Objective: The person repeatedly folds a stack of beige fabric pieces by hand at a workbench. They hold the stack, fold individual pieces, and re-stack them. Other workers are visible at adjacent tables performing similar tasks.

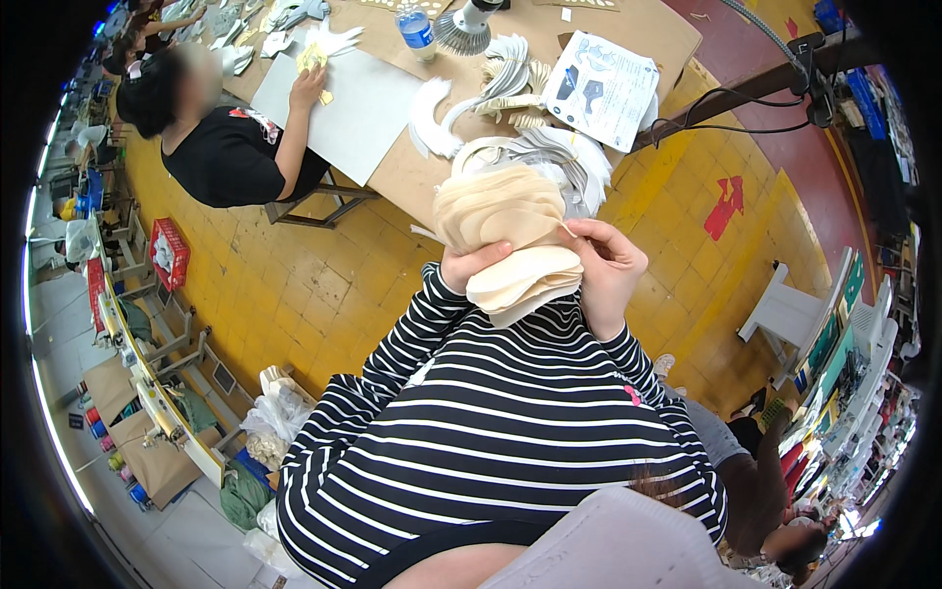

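Note:
A thick stack of cream cut fabric pieces point(498, 201) with rounded edges is held up in front of my chest. My left hand point(475, 265) is closed round its near side, thumb on top. Below that thumb, a smaller fanned bunch of the same cream pieces point(526, 279) sticks out toward me. At the right edge, my right hand point(610, 265) is closed in a pinch, thumb and index finger together at the rim of the stack. What lies between those fingertips looks like a thin edge or strip of the cream material.
Just beyond the stack is a brown work table point(628, 25) with grey and white curved cut pieces point(564, 157), a printed sheet point(601, 90), a water bottle point(416, 34) and a lamp point(464, 27). A seated person point(235, 147) works at the left over a white board point(363, 118). A red basket point(169, 253) stands on the yellow floor.

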Available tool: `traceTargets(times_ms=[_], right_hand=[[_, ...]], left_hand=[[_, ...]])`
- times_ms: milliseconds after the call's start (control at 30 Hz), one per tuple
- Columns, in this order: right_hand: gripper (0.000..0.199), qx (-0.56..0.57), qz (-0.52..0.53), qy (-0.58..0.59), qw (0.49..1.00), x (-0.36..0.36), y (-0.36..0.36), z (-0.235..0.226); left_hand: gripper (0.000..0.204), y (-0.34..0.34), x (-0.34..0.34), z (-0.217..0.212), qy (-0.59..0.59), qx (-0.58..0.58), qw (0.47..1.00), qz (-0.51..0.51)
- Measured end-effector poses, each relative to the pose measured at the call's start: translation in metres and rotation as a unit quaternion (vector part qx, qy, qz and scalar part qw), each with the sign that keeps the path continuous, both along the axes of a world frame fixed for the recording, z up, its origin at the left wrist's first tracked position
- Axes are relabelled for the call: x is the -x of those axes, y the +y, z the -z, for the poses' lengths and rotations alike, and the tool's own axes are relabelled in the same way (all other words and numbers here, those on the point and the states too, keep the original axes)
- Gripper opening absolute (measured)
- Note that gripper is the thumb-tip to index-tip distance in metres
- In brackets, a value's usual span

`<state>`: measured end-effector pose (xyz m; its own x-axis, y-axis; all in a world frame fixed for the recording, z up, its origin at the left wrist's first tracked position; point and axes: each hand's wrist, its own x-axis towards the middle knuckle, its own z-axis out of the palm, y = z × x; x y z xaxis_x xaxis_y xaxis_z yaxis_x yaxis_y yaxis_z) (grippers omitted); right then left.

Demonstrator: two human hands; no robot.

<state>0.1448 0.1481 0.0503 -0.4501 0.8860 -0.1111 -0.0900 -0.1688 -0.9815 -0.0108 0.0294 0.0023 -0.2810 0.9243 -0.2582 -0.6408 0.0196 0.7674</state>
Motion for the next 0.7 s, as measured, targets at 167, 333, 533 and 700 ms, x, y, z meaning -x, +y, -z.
traceTargets(times_ms=[167, 333, 533, 700], right_hand=[[0.012, -0.161, -0.057, 0.075, 0.982, -0.001, 0.006, 0.006], [0.015, -0.128, -0.089, 0.071, 0.985, 0.004, 0.008, -0.002], [0.022, -0.117, -0.075, 0.065, 0.988, 0.006, 0.01, 0.002], [0.02, -0.139, -0.072, 0.035, 0.987, 0.007, 0.012, 0.0]], left_hand=[[0.046, 0.004, -0.002, -0.004, 0.018, -0.024, 1.0, -0.008], [0.045, 0.005, -0.001, -0.009, -0.004, -0.016, 1.0, -0.004], [0.043, 0.004, 0.001, -0.003, 0.003, -0.017, 1.0, 0.005], [0.042, 0.005, -0.001, -0.001, 0.012, -0.029, 0.999, -0.005]])
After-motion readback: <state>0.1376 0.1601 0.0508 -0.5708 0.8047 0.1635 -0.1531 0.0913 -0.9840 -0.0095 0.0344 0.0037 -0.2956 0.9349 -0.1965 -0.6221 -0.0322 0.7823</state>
